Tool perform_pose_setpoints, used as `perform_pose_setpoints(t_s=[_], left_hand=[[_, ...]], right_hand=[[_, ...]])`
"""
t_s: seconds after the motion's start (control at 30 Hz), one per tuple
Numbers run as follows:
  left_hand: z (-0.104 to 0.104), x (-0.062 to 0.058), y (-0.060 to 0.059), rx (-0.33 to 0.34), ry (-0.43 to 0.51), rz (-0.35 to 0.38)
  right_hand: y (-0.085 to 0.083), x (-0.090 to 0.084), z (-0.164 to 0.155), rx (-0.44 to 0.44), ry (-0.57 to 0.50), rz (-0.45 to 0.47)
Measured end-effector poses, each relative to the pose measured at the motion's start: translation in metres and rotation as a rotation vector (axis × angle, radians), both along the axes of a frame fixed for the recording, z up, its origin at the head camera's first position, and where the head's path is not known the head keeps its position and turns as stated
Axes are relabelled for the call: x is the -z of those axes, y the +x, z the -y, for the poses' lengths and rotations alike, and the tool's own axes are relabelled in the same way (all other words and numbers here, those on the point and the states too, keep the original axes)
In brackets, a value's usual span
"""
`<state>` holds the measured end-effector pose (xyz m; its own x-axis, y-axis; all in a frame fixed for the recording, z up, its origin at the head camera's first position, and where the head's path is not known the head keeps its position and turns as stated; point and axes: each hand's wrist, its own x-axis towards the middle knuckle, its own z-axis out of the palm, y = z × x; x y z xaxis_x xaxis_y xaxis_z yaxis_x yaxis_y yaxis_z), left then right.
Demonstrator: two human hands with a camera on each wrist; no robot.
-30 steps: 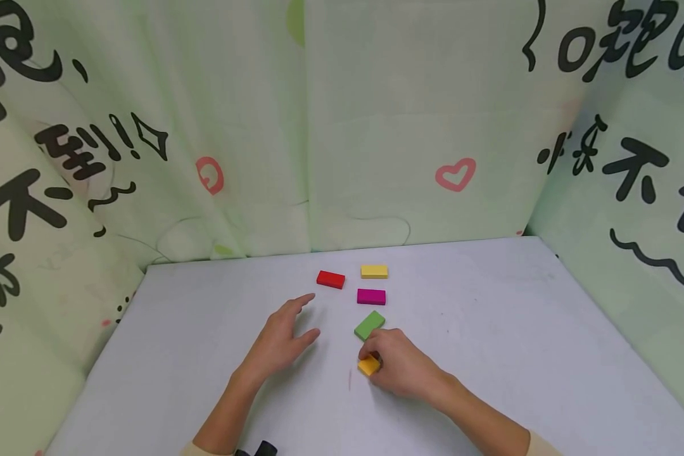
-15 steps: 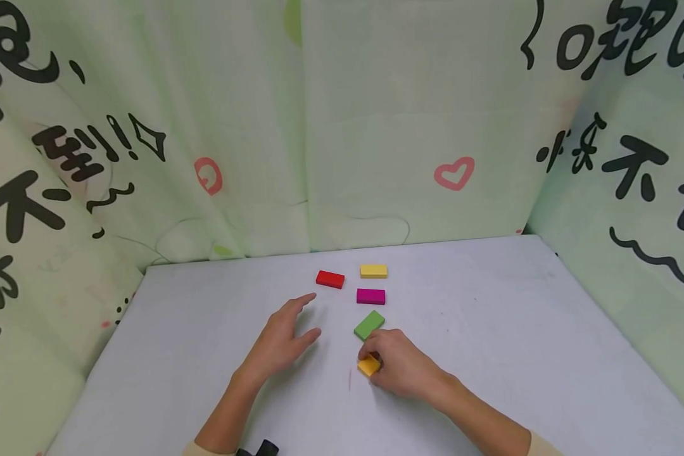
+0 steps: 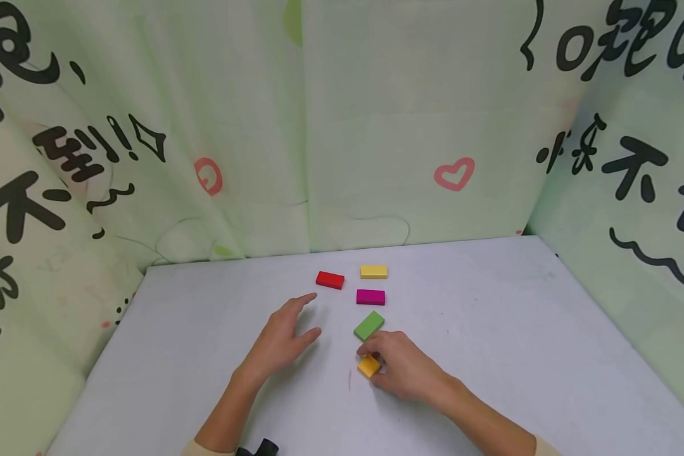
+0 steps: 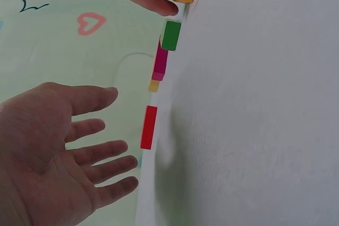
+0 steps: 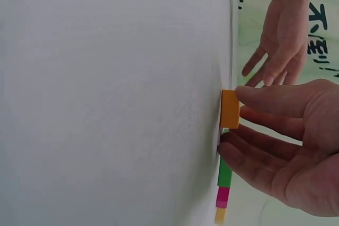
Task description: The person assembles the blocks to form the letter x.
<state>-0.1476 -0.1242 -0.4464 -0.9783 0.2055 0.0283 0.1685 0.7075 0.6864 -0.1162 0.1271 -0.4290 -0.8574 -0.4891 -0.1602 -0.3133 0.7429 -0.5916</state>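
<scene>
An orange block [image 3: 368, 366] lies on the white table, within the spread of my right hand [image 3: 401, 367]. The right thumb is right at the block's near edge, while the fingertips stand a little away from its far side. In the right wrist view, a gap shows between the orange block [image 5: 230, 109] and the lower fingers. Just beyond is a green block [image 3: 369, 325], set at a slant. My left hand [image 3: 282, 335] hovers at the left, holding nothing, its fingers spread and thumb apart; the left wrist view shows its bare palm [image 4: 47, 157].
Farther back lie a magenta block [image 3: 371, 297], a yellow block [image 3: 373, 272] and a red block [image 3: 330, 280], the red one beyond the left fingertips. A black object [image 3: 265, 448] shows at the bottom edge by the left forearm. Patterned curtains [image 3: 370, 126] surround the table.
The right fingers have lifted slightly away from the orange block, widening the gap around it. The block stays in the same place, and the left hand has hardly moved.
</scene>
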Motion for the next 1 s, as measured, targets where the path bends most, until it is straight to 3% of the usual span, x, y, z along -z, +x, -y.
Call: perform_pose_setpoints(t_s=[0.2,0.67,1.0], left_hand=[[-0.002,0.002,-0.002,0.018,0.009,-0.001],[-0.008,0.002,-0.005,0.063,0.028,0.01],[-0.016,0.003,-0.008,0.088,0.018,0.034]], right_hand=[[0.004,0.001,-0.008,-0.031,-0.004,-0.063],[0.016,-0.004,-0.027,-0.15,0.017,-0.108],[0.023,-0.003,-0.033,-0.189,0.009,-0.157]])
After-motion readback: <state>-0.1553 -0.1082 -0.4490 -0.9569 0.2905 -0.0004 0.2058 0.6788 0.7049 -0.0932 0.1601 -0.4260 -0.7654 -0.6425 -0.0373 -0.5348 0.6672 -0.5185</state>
